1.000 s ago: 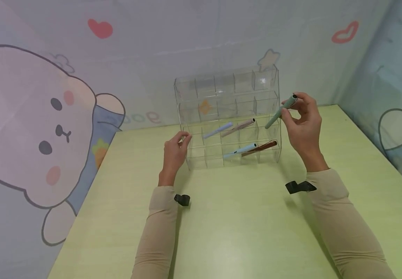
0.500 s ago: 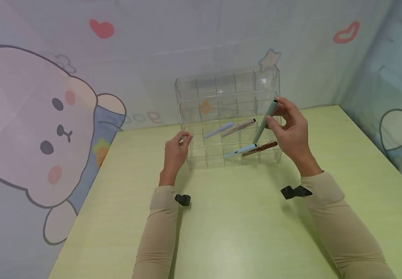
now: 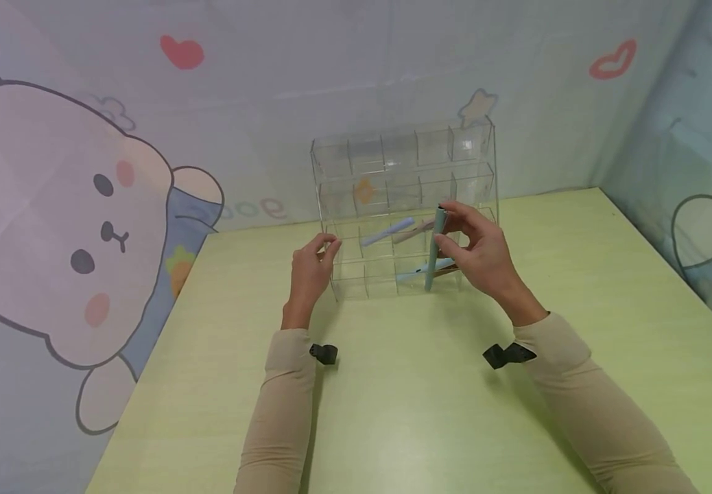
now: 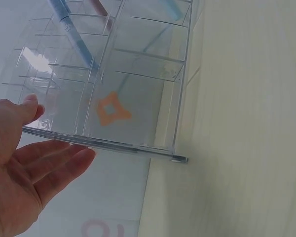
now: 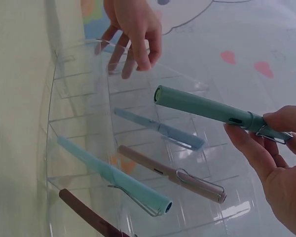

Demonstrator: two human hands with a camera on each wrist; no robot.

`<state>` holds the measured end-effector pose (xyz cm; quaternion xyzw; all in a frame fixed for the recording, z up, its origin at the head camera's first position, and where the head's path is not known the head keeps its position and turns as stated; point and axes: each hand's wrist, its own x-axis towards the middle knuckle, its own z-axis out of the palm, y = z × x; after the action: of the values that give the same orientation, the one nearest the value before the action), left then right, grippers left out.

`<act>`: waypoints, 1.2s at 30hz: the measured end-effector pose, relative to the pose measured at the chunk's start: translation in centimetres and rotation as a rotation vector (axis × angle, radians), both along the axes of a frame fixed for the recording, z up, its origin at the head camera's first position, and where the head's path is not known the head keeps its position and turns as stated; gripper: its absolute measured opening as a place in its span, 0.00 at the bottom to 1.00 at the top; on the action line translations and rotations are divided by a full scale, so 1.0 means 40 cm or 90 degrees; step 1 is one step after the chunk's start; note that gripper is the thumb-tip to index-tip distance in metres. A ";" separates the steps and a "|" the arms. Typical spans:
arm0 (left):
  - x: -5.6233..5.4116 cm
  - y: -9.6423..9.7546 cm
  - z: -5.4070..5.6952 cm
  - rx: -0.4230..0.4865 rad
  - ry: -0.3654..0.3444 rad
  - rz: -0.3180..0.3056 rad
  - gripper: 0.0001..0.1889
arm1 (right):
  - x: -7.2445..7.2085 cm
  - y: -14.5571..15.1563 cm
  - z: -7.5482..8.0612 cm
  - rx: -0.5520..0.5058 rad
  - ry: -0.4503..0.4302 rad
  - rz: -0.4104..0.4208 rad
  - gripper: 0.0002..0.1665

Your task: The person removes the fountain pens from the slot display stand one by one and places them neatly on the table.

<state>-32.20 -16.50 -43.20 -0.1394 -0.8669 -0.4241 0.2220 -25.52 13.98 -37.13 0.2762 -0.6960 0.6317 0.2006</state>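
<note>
A clear acrylic display rack (image 3: 387, 170) with tiered compartments stands on the table. My left hand (image 3: 311, 276) pinches its left side panel, thumb on one face and fingers on the other in the left wrist view. My right hand (image 3: 482, 255) holds a green fountain pen (image 5: 202, 106) by its clip end, nearly upright before the rack in the head view. A periwinkle pen (image 3: 387, 232) and a beige-pink pen (image 5: 172, 175) lean in one tier. In the lowest tier lean a light blue pen (image 5: 113, 177) and a brown pen (image 5: 89, 213), partly hidden behind my right hand in the head view.
The pale green table (image 3: 393, 412) runs back to a cartoon-printed backdrop (image 3: 257, 103) close behind the rack. Another printed cloth (image 3: 695, 171) borders the right side. Black wrist cameras (image 3: 324, 354) sit at both sleeves.
My right hand has swept left and down from beside the rack to its front, turning the green pen from slanted to nearly upright. My left hand has kept its place on the rack.
</note>
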 end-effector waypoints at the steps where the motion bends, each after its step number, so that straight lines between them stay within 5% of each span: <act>1: 0.000 0.001 0.000 -0.001 0.000 0.000 0.13 | 0.002 -0.005 -0.002 0.008 -0.002 0.001 0.29; 24: 0.002 0.003 0.001 -0.012 -0.012 0.012 0.13 | 0.030 -0.124 -0.083 0.172 -0.151 0.073 0.28; 36: 0.000 0.007 0.001 -0.020 -0.017 0.030 0.13 | 0.013 -0.125 -0.127 0.204 -0.385 0.177 0.28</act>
<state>-32.19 -16.23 -43.15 -0.1165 -0.8793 -0.4068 0.2186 -25.00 8.97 -42.22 0.1970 -0.7695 0.5893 -0.1479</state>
